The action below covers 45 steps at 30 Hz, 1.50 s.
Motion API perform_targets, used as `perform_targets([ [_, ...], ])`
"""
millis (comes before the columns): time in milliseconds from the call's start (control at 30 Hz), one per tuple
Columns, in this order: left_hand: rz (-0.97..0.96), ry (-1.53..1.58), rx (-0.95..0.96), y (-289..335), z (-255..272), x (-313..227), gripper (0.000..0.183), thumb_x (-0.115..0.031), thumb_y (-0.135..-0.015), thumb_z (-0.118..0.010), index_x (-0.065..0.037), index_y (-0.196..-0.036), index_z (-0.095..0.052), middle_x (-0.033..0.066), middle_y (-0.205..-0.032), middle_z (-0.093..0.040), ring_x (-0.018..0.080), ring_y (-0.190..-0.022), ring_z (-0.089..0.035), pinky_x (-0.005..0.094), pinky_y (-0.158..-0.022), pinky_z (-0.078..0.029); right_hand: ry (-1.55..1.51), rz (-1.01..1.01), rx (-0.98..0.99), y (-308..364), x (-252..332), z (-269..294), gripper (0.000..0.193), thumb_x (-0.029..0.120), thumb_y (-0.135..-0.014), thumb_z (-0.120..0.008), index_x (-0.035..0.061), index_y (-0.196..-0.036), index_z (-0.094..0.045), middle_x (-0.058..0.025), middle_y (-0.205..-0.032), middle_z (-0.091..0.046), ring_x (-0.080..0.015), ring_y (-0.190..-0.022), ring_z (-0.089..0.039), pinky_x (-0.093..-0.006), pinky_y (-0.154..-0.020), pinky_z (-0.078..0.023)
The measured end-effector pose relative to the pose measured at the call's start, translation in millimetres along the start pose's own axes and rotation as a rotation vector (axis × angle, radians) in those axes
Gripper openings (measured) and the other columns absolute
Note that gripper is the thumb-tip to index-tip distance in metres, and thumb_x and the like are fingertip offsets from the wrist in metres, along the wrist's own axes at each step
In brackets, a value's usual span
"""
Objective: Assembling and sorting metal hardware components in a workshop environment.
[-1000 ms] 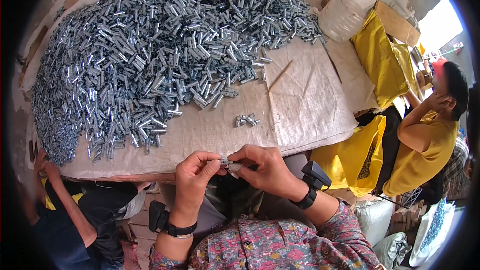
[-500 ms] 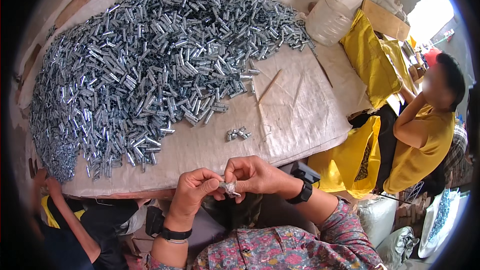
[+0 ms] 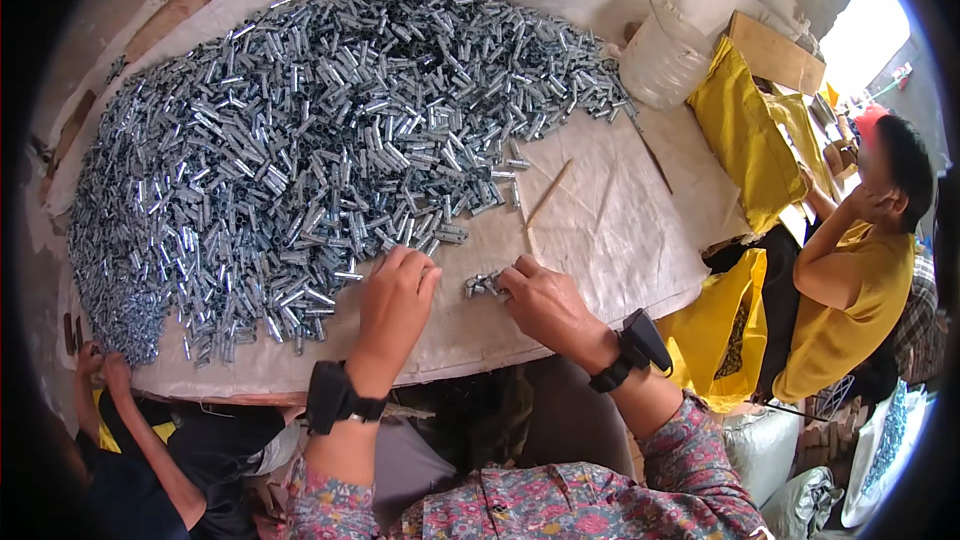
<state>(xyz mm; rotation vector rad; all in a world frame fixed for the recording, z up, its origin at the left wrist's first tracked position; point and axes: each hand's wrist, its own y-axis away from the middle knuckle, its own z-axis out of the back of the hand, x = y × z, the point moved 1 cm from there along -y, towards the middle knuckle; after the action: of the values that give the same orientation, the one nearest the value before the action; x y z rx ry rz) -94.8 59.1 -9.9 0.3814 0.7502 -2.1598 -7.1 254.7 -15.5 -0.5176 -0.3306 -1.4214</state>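
A large heap of shiny zinc-coloured metal sleeves [image 3: 300, 140] covers much of the pale sheet-covered table [image 3: 610, 210]. My left hand [image 3: 396, 300] is at the heap's near edge, its fingers curled together; their tips are hidden, so what they hold does not show. To the right, a small cluster of metal pieces [image 3: 480, 285] lies apart from the heap. My right hand [image 3: 545, 300] is at that cluster, thumb and fingers drawn together against its right end. Whether a piece is pinched in them is too small to make out.
A thin wooden stick [image 3: 550, 194] lies right of the heap. Beyond it stands a translucent plastic bucket [image 3: 664, 55], near a yellow sack [image 3: 740, 140]. One person in yellow [image 3: 850, 280] sits at the right; another person's hands [image 3: 105, 365] are at the table's lower left.
My hands were together at the table's near edge, holding a small metal piece. They have parted and reached forward, the left to the heap, the right to the small cluster.
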Motion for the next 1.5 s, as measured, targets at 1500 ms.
perform_targets([
  [1500, 0.683, 1.348, 0.033, 90.4, 17.2, -49.1, 0.018, -0.008, -0.090, -0.066, 0.002, -0.104, -0.061, 0.0111, -0.091, -0.070, 0.0160, -0.077, -0.068, 0.0265, -0.073, -0.057, -1.277, -0.246, 0.047, 45.9, 55.9, -2.2, 0.014, -0.003, -0.088, -0.059, -0.0051, -0.102, -0.059, -0.0065, -0.092, -0.066, -0.0092, -0.084, -0.063, -0.0237, -0.072, -0.052],
])
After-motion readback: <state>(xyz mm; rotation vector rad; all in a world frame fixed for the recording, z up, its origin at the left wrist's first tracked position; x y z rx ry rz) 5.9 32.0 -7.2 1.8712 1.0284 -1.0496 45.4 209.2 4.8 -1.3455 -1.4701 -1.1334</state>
